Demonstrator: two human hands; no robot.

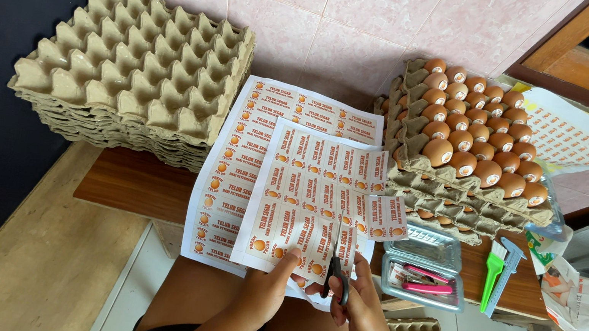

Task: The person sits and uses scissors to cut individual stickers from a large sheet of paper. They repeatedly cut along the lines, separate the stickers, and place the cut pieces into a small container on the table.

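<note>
While left hand (263, 289) pinches label sheet (312, 206), scissors (337, 275) in right hand (363, 313)

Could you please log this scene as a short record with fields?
left hand: holds the label sheet by its near edge
right hand: grip on black scissors, blades in the sheet
under the sheet: second label sheet on the wooden bench
left: stack of empty egg trays
right: trays of brown eggs
near right: clear plastic box, green comb

A white label sheet (321, 192) printed with orange-and-white rectangular labels is laid over a second, similar sheet (250, 152); a third (571, 139) is seen behind the eggs.
</note>
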